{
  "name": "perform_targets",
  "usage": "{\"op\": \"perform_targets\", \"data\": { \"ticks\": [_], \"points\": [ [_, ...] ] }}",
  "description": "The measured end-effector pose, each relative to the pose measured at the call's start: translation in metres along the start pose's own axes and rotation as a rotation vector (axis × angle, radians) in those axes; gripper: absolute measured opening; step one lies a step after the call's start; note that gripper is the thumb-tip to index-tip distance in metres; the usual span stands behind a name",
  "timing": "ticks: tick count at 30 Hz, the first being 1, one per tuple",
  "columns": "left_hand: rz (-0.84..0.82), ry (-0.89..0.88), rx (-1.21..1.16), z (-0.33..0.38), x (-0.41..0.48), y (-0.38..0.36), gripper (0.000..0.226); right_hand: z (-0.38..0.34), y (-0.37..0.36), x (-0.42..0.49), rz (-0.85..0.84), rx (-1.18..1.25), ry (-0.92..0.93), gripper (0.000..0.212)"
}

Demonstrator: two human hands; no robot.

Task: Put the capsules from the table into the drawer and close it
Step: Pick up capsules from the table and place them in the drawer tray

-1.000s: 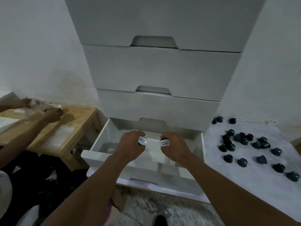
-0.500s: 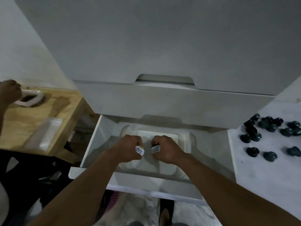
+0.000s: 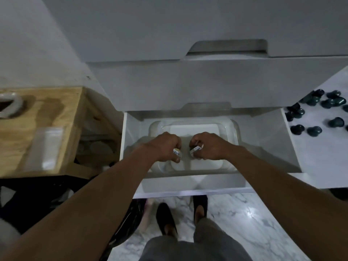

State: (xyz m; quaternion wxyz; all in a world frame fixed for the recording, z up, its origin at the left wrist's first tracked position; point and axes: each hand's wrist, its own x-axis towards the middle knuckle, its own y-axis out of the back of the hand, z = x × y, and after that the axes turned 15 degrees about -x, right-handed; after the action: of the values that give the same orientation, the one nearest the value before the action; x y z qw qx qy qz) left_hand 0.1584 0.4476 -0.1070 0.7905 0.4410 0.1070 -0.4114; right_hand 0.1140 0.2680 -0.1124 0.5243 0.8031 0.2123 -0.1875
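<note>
A person's left hand and right hand are hovering side by side, just apart, over a clear plastic container sitting in the one open drawer at the centre. Both grips are curled into fists, each showing one small white label with blue print. Whether either fist is holding anything cannot be told.

About a dozen dark teal capsules are lying loose on the white desk at 3 o'clock, well apart from the hands. They are bunching together toward 2 o'clock, and at least two are being cut off by the frame's edge, so an exact count is not possible. No capsule is showing in the container's visible part.

Two closed drawer fronts are stacking up at 12 o'clock. At 9 o'clock, a wooden desk is carrying one blurred clear packet and one white looped object, partly cropped. Two dark shoes are standing on the marble floor at 6 o'clock.
</note>
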Motion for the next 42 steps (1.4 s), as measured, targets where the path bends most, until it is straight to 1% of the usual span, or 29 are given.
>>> {"op": "perform_targets", "data": {
  "ticks": [3,7,11,15,22,27,32,34,38,40,42],
  "points": [
    [-0.003,-0.018,-0.003,-0.005,0.003,0.0,0.033,-0.002,-0.003,-0.002,-0.002,0.056,-0.059,0.021],
    [-0.037,-0.007,0.014,-0.005,0.003,-0.002,0.029,-0.008,-0.006,-0.003,-0.071,0.079,-0.048,0.011],
    [-0.067,0.005,0.049,-0.003,0.002,-0.006,0.027,-0.016,-0.011,-0.002,-0.129,0.125,-0.086,0.016],
    [-0.087,0.022,0.075,-0.004,-0.001,-0.009,0.026,-0.017,-0.015,-0.003,-0.202,0.067,-0.065,0.018],
    [-0.061,0.028,0.08,-0.01,-0.005,-0.013,0.023,-0.021,-0.017,-0.006,-0.185,0.038,-0.047,0.016],
    [-0.048,0.03,0.084,-0.01,-0.008,-0.016,0.025,-0.026,-0.019,-0.005,-0.178,0.028,-0.041,0.02],
    [-0.035,0.035,0.105,-0.006,-0.013,-0.014,0.028,-0.027,-0.018,-0.005,-0.175,0.004,-0.031,0.019],
    [0.019,0.032,0.09,-0.002,-0.016,-0.01,0.028,-0.023,-0.015,-0.004,-0.121,-0.045,-0.018,0.02],
    [0.193,0.08,0.112,0.012,-0.028,-0.001,0.029,-0.01,-0.004,-0.005,0.107,-0.166,-0.033,0.028],
    [0.32,0.14,0.158,0.021,-0.037,0.001,0.031,-0.005,0.002,-0.01,0.244,-0.231,-0.047,0.031],
    [0.466,0.159,0.174,0.032,-0.047,0.0,0.032,-0.001,0.007,-0.018,0.361,-0.308,-0.028,0.033]
  ]
}}
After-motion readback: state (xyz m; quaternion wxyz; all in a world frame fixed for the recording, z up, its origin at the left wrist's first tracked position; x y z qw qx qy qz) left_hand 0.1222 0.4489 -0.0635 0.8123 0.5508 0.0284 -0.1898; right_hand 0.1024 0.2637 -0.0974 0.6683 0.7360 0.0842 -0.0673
